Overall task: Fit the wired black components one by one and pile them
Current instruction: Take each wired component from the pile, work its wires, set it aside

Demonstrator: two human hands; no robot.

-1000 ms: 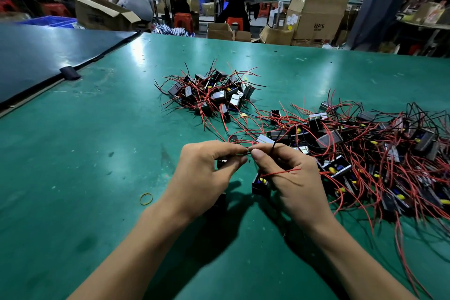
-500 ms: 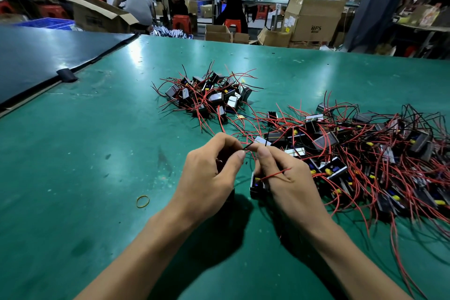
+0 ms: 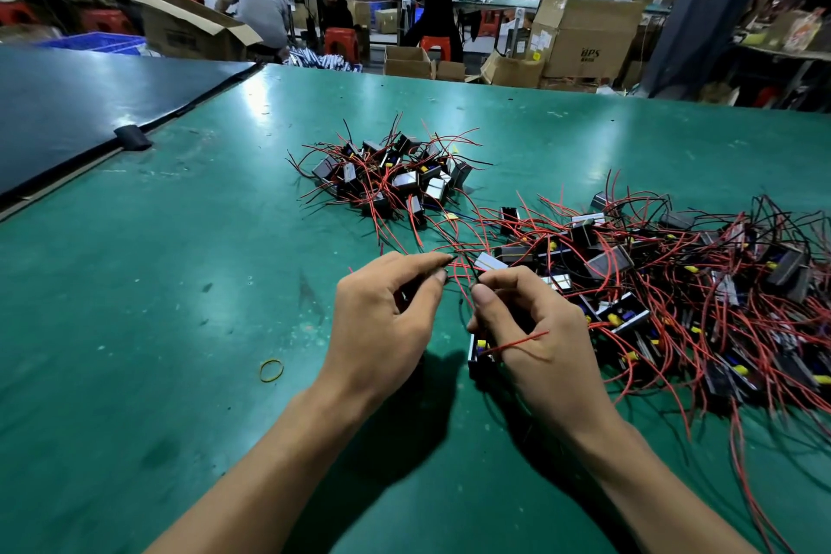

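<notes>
My left hand (image 3: 386,319) and my right hand (image 3: 535,328) meet over the green table (image 3: 157,306), a small gap between their fingertips. The left thumb and forefinger pinch a thin wire end. The right fingers pinch another wire, and a black component (image 3: 479,351) with a yellow part hangs below that hand, a red wire lying across its back. A small pile of black components (image 3: 395,180) with red wires lies further back. A large loose heap of wired components (image 3: 674,283) spreads to the right.
A yellow rubber band (image 3: 271,370) lies on the table left of my left forearm. A dark mat (image 3: 81,108) covers the far left corner. Cardboard boxes (image 3: 580,36), red stools and several people stand beyond the table's far edge.
My two hands have drawn slightly apart, opening a gap between the fingertips. The component still hangs under the right hand. The view has shifted a little.
</notes>
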